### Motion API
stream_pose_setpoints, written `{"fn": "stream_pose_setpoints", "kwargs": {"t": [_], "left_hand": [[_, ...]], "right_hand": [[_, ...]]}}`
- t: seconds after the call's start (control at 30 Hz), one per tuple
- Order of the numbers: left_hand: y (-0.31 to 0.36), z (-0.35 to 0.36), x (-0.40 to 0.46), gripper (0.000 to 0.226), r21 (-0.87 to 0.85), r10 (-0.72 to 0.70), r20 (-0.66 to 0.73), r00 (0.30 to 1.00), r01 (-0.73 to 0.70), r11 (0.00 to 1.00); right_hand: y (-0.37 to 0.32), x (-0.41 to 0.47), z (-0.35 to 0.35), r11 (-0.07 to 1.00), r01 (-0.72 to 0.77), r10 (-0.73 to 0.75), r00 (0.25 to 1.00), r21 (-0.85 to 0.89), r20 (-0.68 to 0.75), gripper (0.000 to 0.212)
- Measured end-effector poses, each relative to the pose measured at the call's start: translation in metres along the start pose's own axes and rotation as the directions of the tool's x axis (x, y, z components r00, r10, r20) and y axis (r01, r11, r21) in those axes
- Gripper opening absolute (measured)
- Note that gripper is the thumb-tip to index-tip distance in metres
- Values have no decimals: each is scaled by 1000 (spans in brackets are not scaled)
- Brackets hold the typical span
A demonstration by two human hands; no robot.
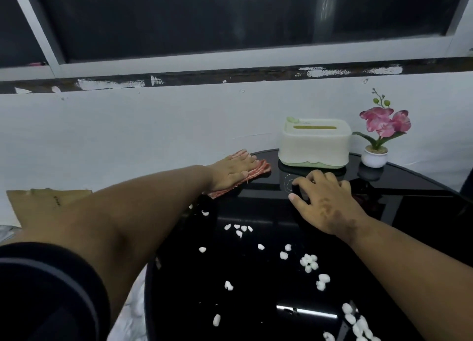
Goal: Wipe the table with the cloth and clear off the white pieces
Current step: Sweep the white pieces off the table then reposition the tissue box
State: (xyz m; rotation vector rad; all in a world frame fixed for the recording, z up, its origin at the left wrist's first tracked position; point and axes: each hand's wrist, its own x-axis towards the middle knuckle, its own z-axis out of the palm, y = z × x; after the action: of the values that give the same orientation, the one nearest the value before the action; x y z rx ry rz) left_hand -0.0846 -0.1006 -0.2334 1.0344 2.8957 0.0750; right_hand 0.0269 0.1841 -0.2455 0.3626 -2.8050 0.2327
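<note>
A round black glossy table (256, 289) fills the lower middle. Several white pieces (309, 262) lie scattered over its near half, with a cluster at the bottom right (358, 322). A red-and-white striped cloth (258, 170) lies flat at the table's far left edge. My left hand (231, 170) presses flat on the cloth, fingers spread. My right hand (325, 202) rests palm down on the bare tabletop to the right of the cloth, fingers apart, holding nothing.
A pale green and white tissue box (314, 143) stands at the table's far side. Right of it is a small white pot with a pink orchid (377, 146). A white wall runs behind. A cardboard piece (38, 200) sits off the table at left.
</note>
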Motion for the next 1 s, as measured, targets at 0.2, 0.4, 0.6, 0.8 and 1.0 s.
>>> {"fn": "stream_pose_setpoints", "kwargs": {"t": [0.2, 0.4, 0.6, 0.8, 1.0], "left_hand": [[-17, 0, -39, 61, 39, 86, -42, 995, -85, 996], [-19, 2, -79, 54, 3, 56, 1, 998, -56, 998], [-3, 8, -107, 54, -20, -31, -7, 999, 31, 999], [30, 14, -125, 71, 1, -173, -15, 985, 173, 985], [82, 19, -144, 54, 6, -233, -28, 972, 233, 973]], "right_hand": [[0, -1, 0, 1000, 3, -3, 1000, 15, 6, 47], [0, -2, 0, 1000, 5, -5, 1000, 15, 11, 47], [-1, -4, -2, 1000, 16, -16, 1000, 7, 4, 47], [-3, -6, -4, 1000, 13, -13, 1000, -4, 16, 48], [-5, -7, -6, 1000, 5, -4, 1000, -23, 21, 49]]}}
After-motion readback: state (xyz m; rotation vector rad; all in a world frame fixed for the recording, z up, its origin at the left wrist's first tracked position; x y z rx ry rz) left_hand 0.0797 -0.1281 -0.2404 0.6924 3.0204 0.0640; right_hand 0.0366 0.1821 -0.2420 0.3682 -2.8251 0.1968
